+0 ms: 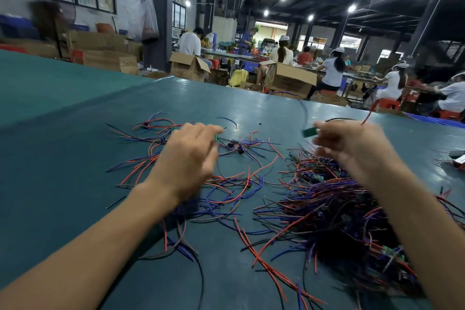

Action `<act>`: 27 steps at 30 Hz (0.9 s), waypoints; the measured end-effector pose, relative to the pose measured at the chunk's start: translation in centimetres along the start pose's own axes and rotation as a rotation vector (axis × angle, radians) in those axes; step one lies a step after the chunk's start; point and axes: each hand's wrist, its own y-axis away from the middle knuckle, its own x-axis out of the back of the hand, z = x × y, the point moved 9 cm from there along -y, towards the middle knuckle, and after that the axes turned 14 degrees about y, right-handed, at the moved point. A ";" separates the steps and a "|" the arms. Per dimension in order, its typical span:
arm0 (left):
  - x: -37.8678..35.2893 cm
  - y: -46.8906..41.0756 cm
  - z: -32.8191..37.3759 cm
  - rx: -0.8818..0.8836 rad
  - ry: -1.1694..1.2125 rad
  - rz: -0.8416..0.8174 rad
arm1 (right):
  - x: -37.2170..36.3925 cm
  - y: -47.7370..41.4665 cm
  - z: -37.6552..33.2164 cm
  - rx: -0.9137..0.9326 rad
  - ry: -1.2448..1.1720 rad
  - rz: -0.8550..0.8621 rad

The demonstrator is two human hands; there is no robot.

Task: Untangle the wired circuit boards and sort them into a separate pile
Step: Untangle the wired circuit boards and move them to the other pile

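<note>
Currently our right hand (352,143) pinches a green circuit board (310,131), long axis pointing left; our left hand (188,156) is curled, its grip lost in blur. The tangled pile (352,209) lies beneath the right hand; the looser spread (234,148) lies leftward on the desk (75,133), nearer the left hand.

Softly glossy table cover (75,133), plastic-sheathed wires (226,196)
The teal table cover under both hands is smooth with a soft sheen. The wires beside the left hand (186,156) and the tangled pile (339,209) beneath the right hand (352,143) wear smooth plastic sheathing. The green board (309,131) at the right hand's fingertips is too blurred to judge. The cardboard boxes (289,80) far beyond the hands look matt.
</note>
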 end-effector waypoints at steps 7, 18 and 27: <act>0.1 4.1 -11.1 0.807 -0.335 -0.458 | 5.4 -3.7 6.5 -0.467 0.258 0.080; -1.7 2.8 -8.3 0.610 -0.183 -0.443 | 0.8 1.4 -2.4 0.167 1.045 0.359; -2.5 1.8 -6.8 0.427 -0.180 -0.401 | -12.9 8.9 2.2 0.740 0.993 0.009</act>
